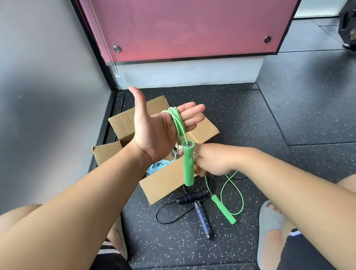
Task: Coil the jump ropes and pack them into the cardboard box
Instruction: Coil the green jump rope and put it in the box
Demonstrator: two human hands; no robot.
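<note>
Beside the grey wall (26,84) at left, our left hand (157,128) stands flat, fingers straight, thumb up, the green plastic jump rope (177,122) looped around its palm. Beneath, the open brown cardboard box (166,183) holds a pale blue rope (156,167). Off its front edge lies a black jump rope with blue-ringed handles (202,219). Our right hand (213,159) clamps the green cord; rightward, speckled black floor mat (302,123) gives open room.

The green jump rope (178,124) is partly coiled in loops around the flat fingers of the left hand (157,128). One green handle (188,164) hangs upright below the loops, and the other (223,210) lies on the floor. The open cardboard box (166,183) holds a pale blue jump rope (156,166). A black jump rope (203,219) with blue-banded handles lies uncoiled just in front of the box.
</note>
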